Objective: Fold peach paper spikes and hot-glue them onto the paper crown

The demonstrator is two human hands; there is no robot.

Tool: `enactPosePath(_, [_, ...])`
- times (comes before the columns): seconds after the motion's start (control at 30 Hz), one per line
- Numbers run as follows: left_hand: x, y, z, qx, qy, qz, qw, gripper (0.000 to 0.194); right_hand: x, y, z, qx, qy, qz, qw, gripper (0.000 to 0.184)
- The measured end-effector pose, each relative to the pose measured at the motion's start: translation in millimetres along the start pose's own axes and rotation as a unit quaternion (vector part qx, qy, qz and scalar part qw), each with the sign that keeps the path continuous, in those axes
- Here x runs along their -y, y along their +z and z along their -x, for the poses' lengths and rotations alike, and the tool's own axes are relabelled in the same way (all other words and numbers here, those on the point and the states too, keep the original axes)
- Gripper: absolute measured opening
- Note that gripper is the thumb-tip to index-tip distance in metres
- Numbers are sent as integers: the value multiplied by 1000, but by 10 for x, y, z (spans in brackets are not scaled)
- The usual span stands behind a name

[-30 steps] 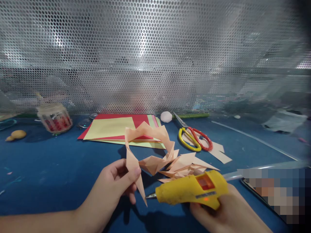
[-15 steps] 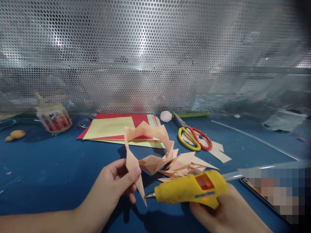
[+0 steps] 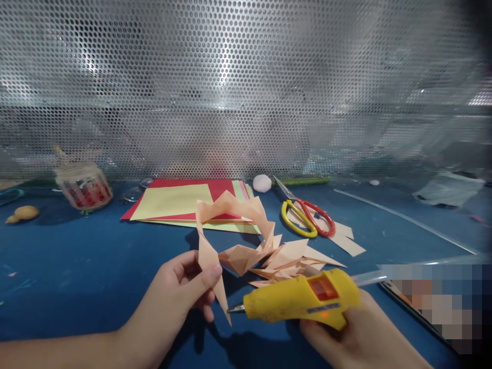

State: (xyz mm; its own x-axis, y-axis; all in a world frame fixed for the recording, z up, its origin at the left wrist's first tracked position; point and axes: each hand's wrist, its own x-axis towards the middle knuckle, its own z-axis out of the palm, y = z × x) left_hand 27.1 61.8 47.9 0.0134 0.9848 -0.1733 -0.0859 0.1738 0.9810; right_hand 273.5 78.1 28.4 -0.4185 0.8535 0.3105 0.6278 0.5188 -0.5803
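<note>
Over the surface (image 3: pixel 115 266), left fingers (image 3: pixel 209 277) pinch the paper chain (image 3: pixel 239 260), right fingers (image 3: pixel 313 329) grip the glue gun (image 3: pixel 288 301); gluing seems in hand, careful pressing likely needed next.

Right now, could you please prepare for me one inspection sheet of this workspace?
Surface: blue tabletop, small scraps at left.
Job's things: peach folded-paper ring; yellow glue gun, its nozzle at the ring's pointed end, contact unclear; folded pieces behind the gun.
Clutter: scissors, coloured paper stack, jar, white ball.
Hands: left hand pinches the ring near that end; right hand grips the gun.
Cables: nothing seen.
Surroundings: perforated silvery panel behind the table.
</note>
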Motion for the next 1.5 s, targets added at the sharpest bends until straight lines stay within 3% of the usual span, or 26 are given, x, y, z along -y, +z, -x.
enactPosePath(0.67, [-11,-24,16,3,-9,7,1000,40,7,-24,-15,22,2,-18,1000,16])
enactPosePath(1.5, [-42,9,17,-13,-28,46,998,42,-23,5,8,1,-10,4,1000,18])
